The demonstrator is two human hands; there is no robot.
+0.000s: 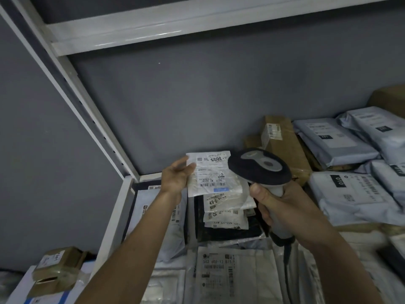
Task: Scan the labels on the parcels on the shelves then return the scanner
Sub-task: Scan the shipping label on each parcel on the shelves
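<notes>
My left hand (176, 175) holds up a small white parcel (213, 175) by its left edge, label side facing me, above the shelf. My right hand (282, 206) grips the grey handle of a barcode scanner (260, 166). The scanner's dark head sits right beside the parcel's right edge and overlaps it slightly. Below the raised parcel lies a short stack of similar white labelled packets (223, 212) on a dark flat parcel (230, 232).
Grey poly-bag parcels (352, 194) pile up on the right, brown cardboard boxes (282, 145) stand behind them. More white bags (219, 273) lie at the front. A white shelf upright (92, 119) slants on the left, a small taped box (57, 270) beyond it, a shelf board (153, 29) overhead.
</notes>
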